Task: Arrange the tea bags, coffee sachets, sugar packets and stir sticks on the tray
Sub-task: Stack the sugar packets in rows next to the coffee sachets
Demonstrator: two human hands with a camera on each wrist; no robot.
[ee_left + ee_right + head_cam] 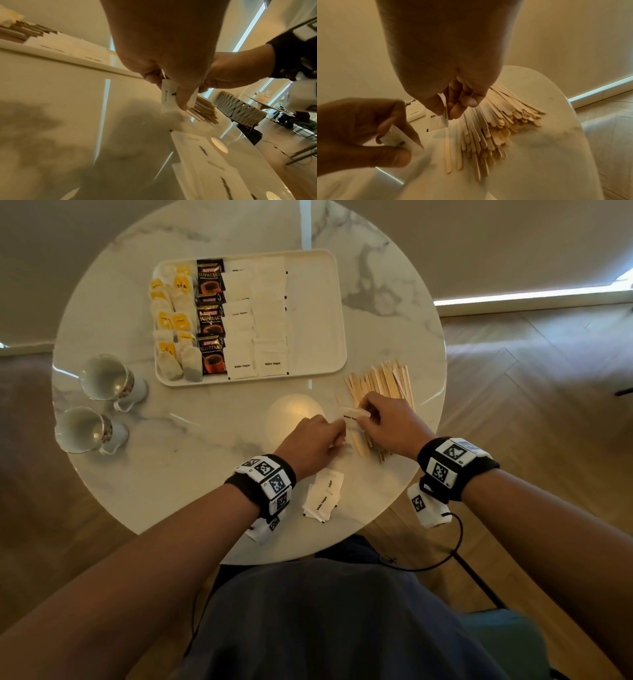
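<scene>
The cream tray [317, 313] at the back of the round table holds rows of tea bags [173, 320], coffee sachets [210, 320] and white sugar packets [257, 320]; its right part is bare. A pile of wooden stir sticks [380, 385] [496, 121] lies on the table right of the tray. Over the pile's near end, my right hand [364, 412] pinches a sugar packet [354, 416] [438, 121]. Close beside it, my left hand [337, 436] pinches another white packet [167, 94] [397, 139]. Loose sugar packets [323, 496] [205, 155] lie near the front edge.
Two glass cups [106, 378] [85, 429] stand at the table's left edge. The marble table [205, 440] ends just right of the stick pile. A woven chair [240, 109] stands beyond the table, over wooden floor.
</scene>
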